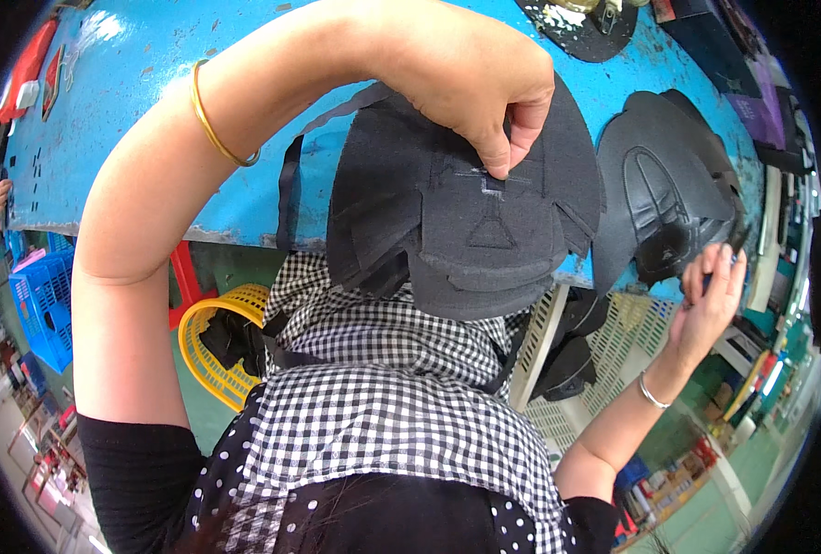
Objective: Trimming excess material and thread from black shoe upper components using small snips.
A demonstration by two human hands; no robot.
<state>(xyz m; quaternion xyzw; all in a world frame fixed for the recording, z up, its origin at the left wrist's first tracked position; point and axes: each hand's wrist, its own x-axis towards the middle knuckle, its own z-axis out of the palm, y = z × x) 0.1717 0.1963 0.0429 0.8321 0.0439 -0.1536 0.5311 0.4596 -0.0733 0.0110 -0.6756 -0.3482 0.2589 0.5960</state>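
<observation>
Hands, two of them, were out before me. With the left hand (484, 88) I pinched one small black tab (494, 185) between thumb and forefinger, right at the middle of one broad black cloth piece (489, 258). That piece lay at the near edge of the blue tabletop (170, 74), hanging over toward my lap, with pale marks around the tab and one triangle-like outline below it. I held the right hand (701, 300) off to the right with its fingers bent; I could not tell whether it grasped anything.

Just beside the cloth piece, on its right, lay a group of shaped black panels (651, 157), one embossed panel uppermost; their overlap hid the count. One gold bangle (205, 120) ringed my left arm, and one silver bangle (651, 392) my right wrist. Lower down stood one yellow basket (212, 374) and one cream crate (637, 328), both holding dark pieces. One other person's hand (0, 198) showed at the far left.
</observation>
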